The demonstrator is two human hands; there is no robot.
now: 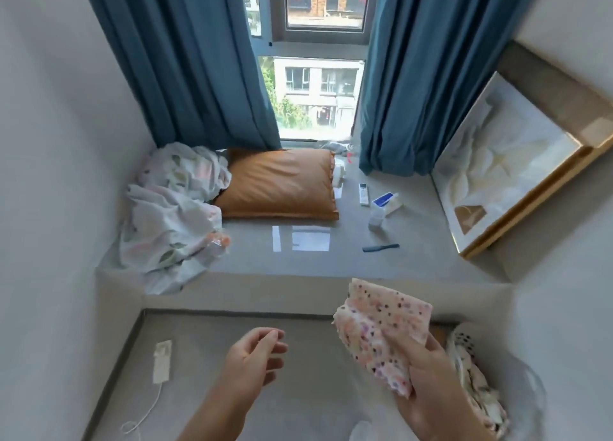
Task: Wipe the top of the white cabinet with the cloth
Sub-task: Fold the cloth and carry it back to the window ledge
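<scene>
The right hand (431, 391) grips a folded pink cloth with dark and orange spots (381, 327), fingers curled round its lower end, holding it in the air above the right side of a pale grey flat surface (265, 417). The left hand (255, 357) hovers beside it and holds nothing, its fingers loosely bent. A white plug with a thin cable (162, 361) lies on the surface at the left.

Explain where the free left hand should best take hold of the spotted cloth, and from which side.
Probably the upper left edge of the cloth, approached from the left. The right hand grips its lower right part, so the upper part stands free, facing the open left hand.
</scene>
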